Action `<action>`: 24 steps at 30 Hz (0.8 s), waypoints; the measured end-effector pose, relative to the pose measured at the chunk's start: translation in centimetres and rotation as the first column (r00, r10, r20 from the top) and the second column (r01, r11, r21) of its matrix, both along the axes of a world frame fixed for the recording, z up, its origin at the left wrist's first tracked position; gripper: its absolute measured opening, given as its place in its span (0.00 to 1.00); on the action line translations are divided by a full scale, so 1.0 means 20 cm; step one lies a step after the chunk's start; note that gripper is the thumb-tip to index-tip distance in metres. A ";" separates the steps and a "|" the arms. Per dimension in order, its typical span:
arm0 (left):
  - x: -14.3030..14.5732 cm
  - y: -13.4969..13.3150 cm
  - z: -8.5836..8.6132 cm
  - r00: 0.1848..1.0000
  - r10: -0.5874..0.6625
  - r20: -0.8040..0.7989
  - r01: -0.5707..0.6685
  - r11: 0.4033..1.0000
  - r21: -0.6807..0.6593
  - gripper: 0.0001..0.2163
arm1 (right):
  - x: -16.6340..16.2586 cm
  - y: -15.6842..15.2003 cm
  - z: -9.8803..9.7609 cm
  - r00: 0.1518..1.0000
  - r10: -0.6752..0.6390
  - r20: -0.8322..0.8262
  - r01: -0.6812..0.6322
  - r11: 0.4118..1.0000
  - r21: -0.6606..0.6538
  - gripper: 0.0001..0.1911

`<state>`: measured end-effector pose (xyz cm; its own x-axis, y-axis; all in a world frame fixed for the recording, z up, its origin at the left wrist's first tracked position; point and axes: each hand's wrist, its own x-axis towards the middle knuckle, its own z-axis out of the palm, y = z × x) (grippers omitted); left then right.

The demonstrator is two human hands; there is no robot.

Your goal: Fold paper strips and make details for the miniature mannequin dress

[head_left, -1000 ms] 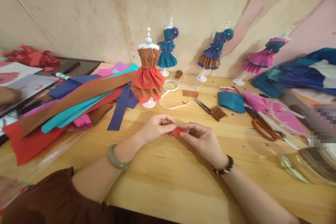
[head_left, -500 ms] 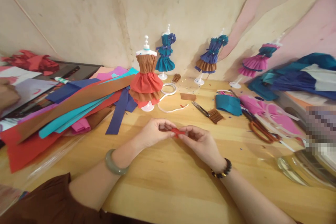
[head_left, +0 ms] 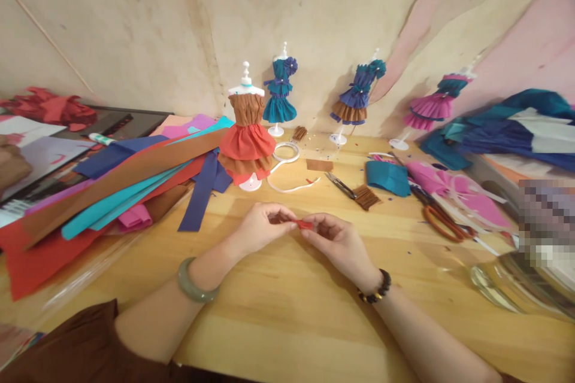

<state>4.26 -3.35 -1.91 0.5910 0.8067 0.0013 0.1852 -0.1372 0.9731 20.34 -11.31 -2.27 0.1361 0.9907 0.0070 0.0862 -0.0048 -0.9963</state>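
Over the middle of the wooden table (head_left: 287, 323), a small red strip (head_left: 305, 224) of paper or cloth is stretched between my fingertips. My left hand (head_left: 265, 226) pinches its left end between thumb and forefinger. At its right end, the thumb and fingers of my right hand (head_left: 339, 239) close on it. The strip looks narrow and gathered near my left thumb. Just beyond my hands stands a small white dress form (head_left: 246, 87) wearing a brown and red ruffled dress (head_left: 247, 137). A white ribbon or tape (head_left: 291, 190) curls beside its base.
Colourful strips (head_left: 135, 173) pile up at left. Thread snips (head_left: 340, 185), a pleated brown piece (head_left: 367, 197) and a folded teal piece (head_left: 388, 178) lie beyond my right hand. Orange-handled scissors (head_left: 444, 224) and a glass dish (head_left: 503, 281) are at right. Dressed forms (head_left: 281, 102) stand along the wall.
The red strip looks narrower and more pinched in the middle between my fingers. Both hands keep their hold, and the whole view has shifted slightly.
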 end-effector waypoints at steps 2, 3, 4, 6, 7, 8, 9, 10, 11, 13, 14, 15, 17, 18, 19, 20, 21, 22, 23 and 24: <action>0.00 0.00 0.01 1.000 0.003 -0.001 -0.003 1.000 -0.006 0.07 | 0.00 0.00 0.00 1.000 -0.010 0.018 0.010 1.000 0.002 0.15; 0.00 0.00 0.01 1.000 0.001 -0.003 -0.002 1.000 -0.014 0.07 | 0.00 0.00 0.00 1.000 -0.013 0.025 0.013 1.000 0.000 0.15; 0.00 0.00 0.01 1.000 -0.002 -0.004 0.002 1.000 -0.024 0.07 | 0.00 0.00 -0.01 0.999 -0.014 0.031 0.014 1.000 -0.004 0.15; 0.00 0.00 0.01 1.000 -0.009 -0.006 0.009 0.999 -0.046 0.07 | 0.01 0.00 0.00 0.999 -0.015 0.041 0.015 1.000 -0.005 0.15; 0.00 0.00 0.01 1.000 -0.012 -0.009 0.012 0.998 -0.058 0.07 | 0.01 0.00 0.00 0.999 -0.012 0.047 0.013 1.000 -0.007 0.15; 0.00 0.00 0.01 1.000 -0.015 -0.014 0.014 0.997 -0.072 0.07 | 0.02 0.00 0.00 0.998 -0.006 0.055 0.007 1.000 -0.007 0.15; 0.00 0.00 0.01 1.000 -0.016 -0.019 0.014 0.996 -0.086 0.07 | 0.02 0.00 0.00 0.998 0.003 0.063 -0.003 1.000 -0.008 0.14; 0.00 0.00 0.01 1.000 -0.018 -0.026 0.015 0.995 -0.101 0.07 | 0.03 0.00 0.00 0.997 0.015 0.072 -0.015 1.000 -0.008 0.14; 0.00 0.01 0.01 0.999 -0.017 -0.030 0.014 0.993 -0.114 0.07 | 0.03 0.00 0.00 0.996 0.027 0.082 -0.026 1.000 -0.006 0.14; 0.00 0.01 0.02 0.999 -0.020 -0.026 0.017 0.991 -0.135 0.07 | 0.04 0.00 0.01 0.995 0.042 0.095 -0.043 0.999 0.004 0.15; 0.00 0.01 0.02 1.000 -0.022 -0.016 0.019 0.989 -0.144 0.07 | 0.03 0.00 0.01 0.994 0.040 0.101 -0.042 0.999 0.014 0.15; 0.00 0.01 0.02 1.000 -0.026 -0.005 0.025 0.988 -0.150 0.06 | 0.03 0.00 0.01 0.993 0.033 0.113 -0.036 0.999 0.027 0.16; 0.01 0.01 0.01 0.999 -0.042 0.021 0.044 0.987 -0.153 0.06 | 0.02 0.00 0.00 0.988 0.001 0.156 -0.012 0.998 0.070 0.18; 0.01 0.01 0.01 0.998 -0.053 0.033 0.057 0.987 -0.151 0.06 | 0.01 0.00 0.00 0.983 -0.017 0.182 0.000 0.995 0.095 0.19; 0.01 0.01 0.01 0.997 -0.062 0.042 0.067 0.987 -0.148 0.07 | 0.01 0.00 0.00 0.979 -0.025 0.205 0.001 0.993 0.115 0.18; 0.01 0.01 0.00 0.996 -0.070 0.047 0.076 0.986 -0.147 0.07 | 0.00 0.01 -0.01 0.976 -0.022 0.216 -0.006 0.992 0.126 0.16; 0.01 0.01 0.00 0.996 -0.073 0.049 0.079 0.986 -0.147 0.07 | 0.00 0.01 -0.01 0.976 -0.010 0.217 -0.017 0.992 0.125 0.14; 0.01 0.01 0.00 0.996 -0.073 0.047 0.079 0.986 -0.150 0.08 | 0.00 0.01 -0.01 0.978 0.004 0.209 -0.029 0.993 0.115 0.13; 0.01 0.01 -0.01 0.997 -0.071 0.043 0.077 0.985 -0.154 0.08 | 0.01 0.01 -0.02 0.980 0.017 0.198 -0.037 0.994 0.101 0.12; 0.01 0.01 -0.01 0.997 -0.070 0.042 0.076 0.984 -0.159 0.08 | 0.01 0.01 -0.02 0.982 0.024 0.185 -0.041 0.995 0.088 0.11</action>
<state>4.36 -3.16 -2.04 0.6504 0.7526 -0.1024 0.1450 0.0093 0.9894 20.58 -11.17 -2.58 0.0921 0.9886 0.1188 0.2662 0.0906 -0.9597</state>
